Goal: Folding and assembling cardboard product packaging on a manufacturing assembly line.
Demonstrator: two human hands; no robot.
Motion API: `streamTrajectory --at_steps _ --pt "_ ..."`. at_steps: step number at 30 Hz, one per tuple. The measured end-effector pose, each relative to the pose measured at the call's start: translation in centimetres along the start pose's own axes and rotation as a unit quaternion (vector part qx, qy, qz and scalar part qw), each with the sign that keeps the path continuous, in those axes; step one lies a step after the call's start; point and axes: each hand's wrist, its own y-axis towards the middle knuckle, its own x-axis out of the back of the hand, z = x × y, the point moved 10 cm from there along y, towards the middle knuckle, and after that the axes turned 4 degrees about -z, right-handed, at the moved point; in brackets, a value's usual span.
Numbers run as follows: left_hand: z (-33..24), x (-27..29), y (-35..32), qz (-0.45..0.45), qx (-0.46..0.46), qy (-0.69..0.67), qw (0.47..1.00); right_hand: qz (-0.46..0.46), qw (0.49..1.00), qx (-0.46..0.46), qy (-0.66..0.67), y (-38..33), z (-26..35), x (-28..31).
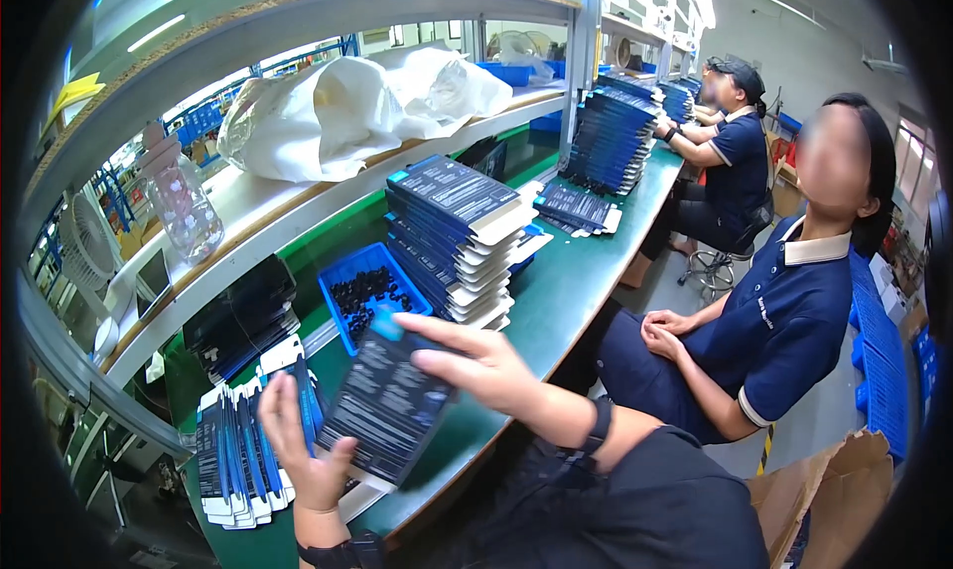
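A dark printed carton (382,405) with a blue top corner and a white flap at its lower edge is tilted over the near end of the green bench. My right hand (476,355) grips it by the upper right edge, thumb and fingers on the card. Beside the carton's lower left side is my left hand (308,460), fingers raised and apart, thumb close to the edge; whether the thumb touches cannot be made out. Left of that hand lies a fanned row of flat cartons (238,455). A blue bin (422,306) of small black parts stands just beyond the carton.
A tall carton stack (452,231) stands past the bin, with more stacks (611,137) further along the bench (556,311). A shelf above carries plastic bags (328,117) and a clear bottle (179,207). A seated co-worker (740,341) is close on my right; a cardboard box (834,490) is below.
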Motion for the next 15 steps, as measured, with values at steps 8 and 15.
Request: streamTrajectory --at_steps 8,15 --pt "4.8 0.2 -1.0 -0.034 0.078 0.033 0.996 -0.007 0.953 -0.229 -0.199 -13.6 3.0 13.0" --pt "5.2 -0.8 -0.9 -0.025 0.091 0.016 0.995 0.016 0.604 -0.767 -0.216 -42.6 0.3 24.8"
